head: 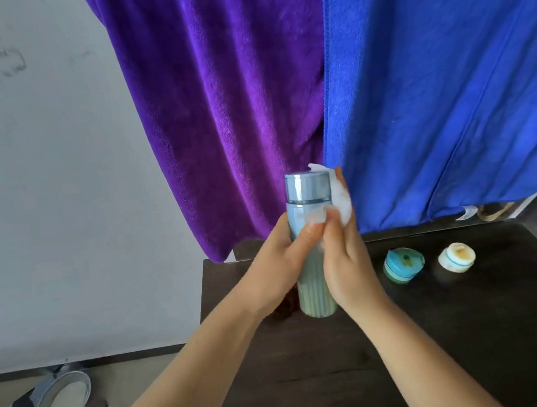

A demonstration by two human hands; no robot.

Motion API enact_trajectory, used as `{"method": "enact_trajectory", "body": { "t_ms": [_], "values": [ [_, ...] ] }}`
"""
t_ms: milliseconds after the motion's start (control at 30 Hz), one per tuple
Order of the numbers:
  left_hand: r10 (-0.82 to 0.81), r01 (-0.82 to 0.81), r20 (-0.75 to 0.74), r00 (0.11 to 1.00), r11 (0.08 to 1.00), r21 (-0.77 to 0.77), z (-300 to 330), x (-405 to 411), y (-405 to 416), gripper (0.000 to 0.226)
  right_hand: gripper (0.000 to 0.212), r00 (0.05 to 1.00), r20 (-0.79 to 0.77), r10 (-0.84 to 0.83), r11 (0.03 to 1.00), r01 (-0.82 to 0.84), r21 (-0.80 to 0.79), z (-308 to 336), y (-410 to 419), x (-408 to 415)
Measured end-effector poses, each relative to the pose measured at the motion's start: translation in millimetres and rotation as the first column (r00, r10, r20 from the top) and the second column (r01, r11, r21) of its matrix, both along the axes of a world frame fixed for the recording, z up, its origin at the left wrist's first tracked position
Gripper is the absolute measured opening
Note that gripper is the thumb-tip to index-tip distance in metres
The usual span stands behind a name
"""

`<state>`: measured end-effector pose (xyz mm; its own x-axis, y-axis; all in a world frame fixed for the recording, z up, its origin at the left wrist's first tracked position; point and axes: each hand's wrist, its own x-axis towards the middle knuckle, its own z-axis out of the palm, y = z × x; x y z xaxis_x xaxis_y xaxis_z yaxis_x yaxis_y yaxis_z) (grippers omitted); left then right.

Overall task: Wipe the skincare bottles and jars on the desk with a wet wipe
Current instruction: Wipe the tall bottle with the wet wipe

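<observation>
A tall pale blue-green bottle (307,198) with a grey-blue cap is held upright above the dark desk (478,329). My left hand (278,263) grips its middle from the left. My right hand (345,261) presses a white wet wipe (341,199) against the bottle's right side, near the neck. To the right on the desk sit a teal jar (403,264) and a white jar (456,257) with a blue stripe.
A purple towel (231,106) and a blue towel (448,79) hang behind the desk. A grey wall is at the left. On the floor at lower left lies a round mirror (64,394) among cables.
</observation>
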<state>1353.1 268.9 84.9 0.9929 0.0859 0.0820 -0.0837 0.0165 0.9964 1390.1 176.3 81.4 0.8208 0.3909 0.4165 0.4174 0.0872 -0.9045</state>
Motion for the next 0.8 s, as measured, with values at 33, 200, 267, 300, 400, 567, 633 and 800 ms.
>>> {"method": "enact_trajectory", "body": {
  "t_ms": [33, 200, 267, 300, 400, 567, 633, 800],
  "values": [
    [0.041, -0.041, -0.005, 0.999, 0.998, -0.052, -2, 3, 0, 0.03, 0.05, 0.999, 0.024, 0.029, 0.998, -0.028, -0.051, -5, -1, -1],
    [0.201, -0.212, -0.071, 0.977, 0.949, -0.233, 0, 14, 7, 0.049, 0.068, 0.964, 0.255, 0.08, 0.918, 0.028, -0.394, -43, -17, -20],
    [0.213, -0.23, -0.095, 0.973, 0.938, -0.258, -1, 14, 7, 0.052, 0.069, 0.956, 0.287, 0.066, 0.903, 0.065, -0.424, -55, -23, -27],
    [0.214, -0.237, -0.111, 0.97, 0.933, -0.27, -3, 14, 5, 0.054, 0.068, 0.958, 0.281, 0.052, 0.897, 0.079, -0.436, -56, -22, -27],
    [0.153, -0.178, -0.114, 0.982, 0.946, -0.269, -8, 12, -4, 0.045, 0.065, 0.979, 0.204, 0.021, 0.907, 0.067, -0.416, -32, -10, -11],
    [0.122, -0.152, -0.108, 0.987, 0.927, -0.344, -1, 12, -8, 0.041, 0.061, 0.97, 0.235, 0.059, 0.911, 0.044, -0.41, -1, 2, 14],
    [0.206, -0.245, -0.143, 0.968, 0.897, -0.369, 2, 16, -4, 0.047, 0.066, 0.95, 0.291, 0.111, 0.885, 0.039, -0.464, -18, -6, 4],
    [0.35, -0.403, -0.2, 0.915, 0.79, -0.462, 1, 18, 0, 0.053, 0.064, 0.976, 0.149, 0.16, 0.887, -0.076, -0.455, -58, -39, -26]
  ]
}}
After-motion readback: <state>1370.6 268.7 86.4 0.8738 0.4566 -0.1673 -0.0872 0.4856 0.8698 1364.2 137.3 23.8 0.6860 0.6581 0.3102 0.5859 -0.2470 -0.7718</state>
